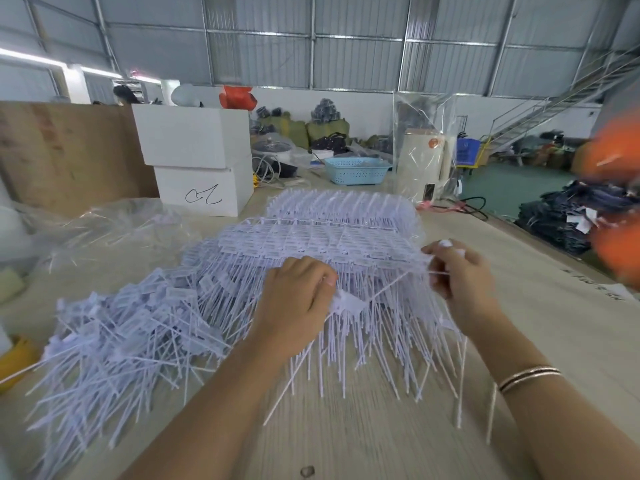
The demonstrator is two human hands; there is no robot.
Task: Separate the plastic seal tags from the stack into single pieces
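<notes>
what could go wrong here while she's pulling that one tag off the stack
1. The left hand holds the tag's flat head while the right hand pinches its thin tail; a hard pull might snap the tail.
2. The stack of joined tags lies right under both hands, so other tails could snag and drag along.
3. The loose pile touches the stack, so singles may mix back in.

We have just one view, from a camera worn on the person's head. We look forward and down, out along both arms. The left hand (298,292) and right hand (459,271) sit near the middle, close to us. The tabletop (540,317) runs away from us toward a far wall (346,57). The wide lens bends things at the edges. No other view shares this scene.
</notes>
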